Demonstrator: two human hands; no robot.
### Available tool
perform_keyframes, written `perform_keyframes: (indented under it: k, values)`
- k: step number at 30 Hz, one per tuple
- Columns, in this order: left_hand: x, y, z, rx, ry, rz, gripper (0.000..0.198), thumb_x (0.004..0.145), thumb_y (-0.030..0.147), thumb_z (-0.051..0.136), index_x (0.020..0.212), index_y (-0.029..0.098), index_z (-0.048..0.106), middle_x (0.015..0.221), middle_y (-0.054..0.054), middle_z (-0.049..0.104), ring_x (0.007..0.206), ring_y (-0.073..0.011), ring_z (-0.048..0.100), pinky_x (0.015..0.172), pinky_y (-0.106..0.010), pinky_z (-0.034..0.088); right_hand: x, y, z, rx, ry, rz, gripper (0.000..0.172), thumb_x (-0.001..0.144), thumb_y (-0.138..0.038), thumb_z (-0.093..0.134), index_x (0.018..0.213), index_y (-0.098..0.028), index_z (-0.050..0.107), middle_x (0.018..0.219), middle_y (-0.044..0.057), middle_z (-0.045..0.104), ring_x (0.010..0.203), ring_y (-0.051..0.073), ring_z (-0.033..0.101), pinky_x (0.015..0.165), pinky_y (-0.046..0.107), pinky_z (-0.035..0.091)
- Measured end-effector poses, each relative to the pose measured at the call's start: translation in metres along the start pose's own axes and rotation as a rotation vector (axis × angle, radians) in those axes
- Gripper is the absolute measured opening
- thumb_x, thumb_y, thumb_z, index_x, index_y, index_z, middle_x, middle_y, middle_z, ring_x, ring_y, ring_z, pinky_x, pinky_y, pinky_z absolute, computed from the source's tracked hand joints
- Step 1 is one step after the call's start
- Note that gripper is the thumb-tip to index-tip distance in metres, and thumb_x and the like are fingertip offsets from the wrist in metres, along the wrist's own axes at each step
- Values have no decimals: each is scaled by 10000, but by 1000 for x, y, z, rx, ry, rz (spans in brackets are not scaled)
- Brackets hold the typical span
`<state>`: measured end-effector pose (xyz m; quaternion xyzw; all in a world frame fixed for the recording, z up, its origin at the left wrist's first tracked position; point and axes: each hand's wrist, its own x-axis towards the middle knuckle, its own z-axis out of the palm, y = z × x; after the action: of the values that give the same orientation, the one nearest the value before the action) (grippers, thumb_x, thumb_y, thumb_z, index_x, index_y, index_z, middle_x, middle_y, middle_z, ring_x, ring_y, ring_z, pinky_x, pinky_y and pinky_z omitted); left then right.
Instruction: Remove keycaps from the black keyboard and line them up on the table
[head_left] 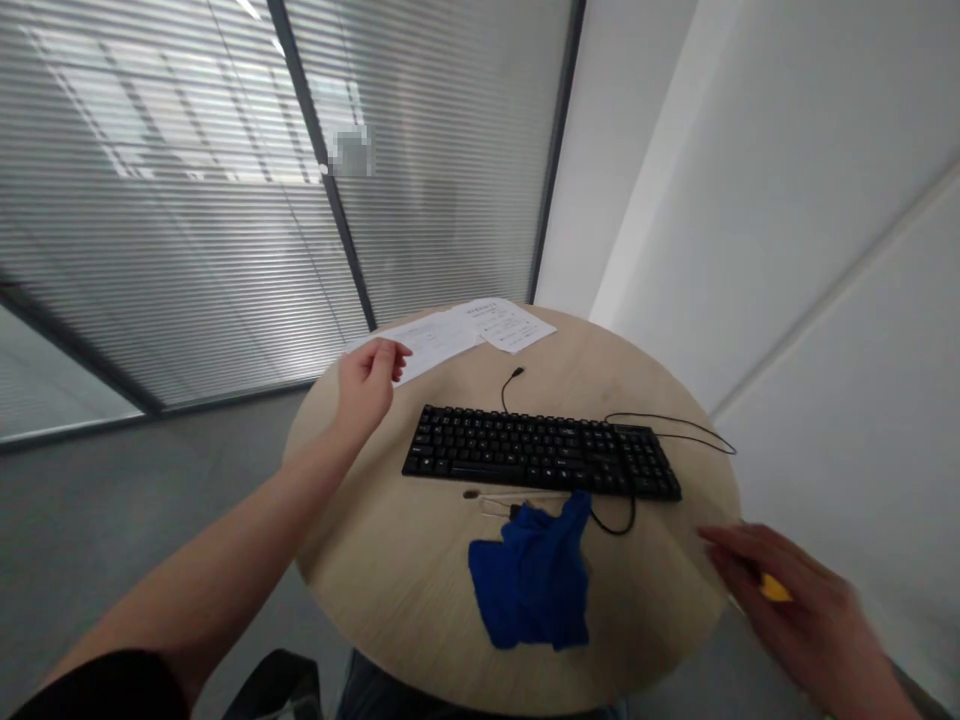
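Observation:
My left hand (375, 370) hovers over the left edge of the table, beside white papers, with its fingers curled in and nothing visible in them. Out at the table's right edge is my right hand (795, 590), smeared by motion, its fingers closed around a small yellow object (775, 589) whose kind I cannot make out. Between the hands lies a black keyboard (540, 450), its thin cable (697, 440) looped at the right and a plug (517, 372) behind it. A crumpled blue cloth (532, 580) rests in front of the keyboard.
Printed papers (510, 325) lie at the back of the round wooden table (390, 590). A thin pale stick (525, 495) and a dark round spot (471, 494) show between keyboard and cloth. A glass partition with blinds (450, 180) and a white wall (810, 180) stand behind.

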<state>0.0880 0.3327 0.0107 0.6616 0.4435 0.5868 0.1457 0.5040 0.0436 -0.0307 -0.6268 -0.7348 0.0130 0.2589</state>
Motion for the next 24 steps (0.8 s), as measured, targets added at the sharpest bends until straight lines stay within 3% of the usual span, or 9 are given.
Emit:
perform_keyframes:
  k: [3, 6, 7, 8, 9, 10, 14, 20, 24]
  values:
    - [17, -15, 36, -65, 9, -24, 416, 969, 437, 410, 812, 151, 668, 648, -20, 576, 569, -124, 529, 545, -226, 425, 66, -66, 24, -19, -336, -129, 276, 1005, -300, 499, 1154, -266, 729, 1030, 71, 696, 920, 176, 675, 844, 272, 536]
    - [18, -34, 48, 30, -26, -78, 446, 984, 413, 336, 850, 155, 674, 680, -35, 615, 621, -150, 567, 626, -255, 461, 119, -121, 52, -196, -548, -159, 229, 972, -278, 542, 1046, -239, 755, 976, 61, 697, 934, 207, 675, 829, 300, 522]
    - [16, -41, 47, 102, -98, -42, 423, 975, 409, 363, 853, 162, 684, 711, -44, 646, 679, -168, 593, 680, -271, 472, 130, -132, 61, -240, -598, -164, 228, 967, -277, 543, 1010, -213, 758, 970, 71, 698, 935, 218, 679, 830, 311, 520]
    - [14, -46, 45, 163, -242, 28, 400, 958, 419, 406, 836, 172, 696, 755, -54, 680, 752, -190, 621, 733, -287, 476, 138, -139, 68, -281, -634, -160, 228, 960, -271, 547, 986, -190, 758, 967, 83, 699, 939, 232, 682, 828, 320, 520]
    - [12, -51, 42, 190, -371, 71, 412, 955, 438, 415, 819, 180, 706, 776, -57, 700, 783, -206, 636, 754, -300, 474, 143, -142, 74, -314, -664, -151, 224, 951, -262, 556, 969, -169, 758, 969, 95, 701, 944, 245, 685, 830, 329, 522]
    - [11, -54, 39, 208, -416, 77, 443, 965, 452, 392, 825, 183, 715, 783, -59, 709, 792, -216, 644, 767, -311, 471, 146, -144, 78, -340, -685, -135, 214, 938, -250, 569, 960, -153, 759, 972, 106, 704, 948, 256, 688, 832, 338, 525]
    - [16, -62, 32, 279, -502, 34, 507, 981, 473, 329, 835, 188, 723, 808, -75, 730, 817, -249, 660, 791, -343, 462, 149, -143, 87, -402, -736, -65, 170, 884, -198, 627, 956, -131, 766, 995, 125, 717, 964, 297, 700, 848, 383, 548]
    - [26, -76, 29, 354, -788, -89, 435, 930, 449, 392, 768, 205, 714, 846, -88, 743, 848, -279, 658, 769, -360, 445, 153, -149, 94, -438, -781, -41, 202, 873, -126, 594, 963, -132, 774, 999, 137, 725, 954, 309, 712, 838, 400, 572]
    - [27, -83, 19, 364, -889, -168, 341, 860, 426, 461, 741, 205, 691, 684, -49, 681, 692, -235, 621, 662, -321, 414, 154, -151, 95, -459, -773, -71, 236, 869, -88, 559, 942, -128, 780, 968, 139, 732, 915, 302, 726, 805, 383, 579]
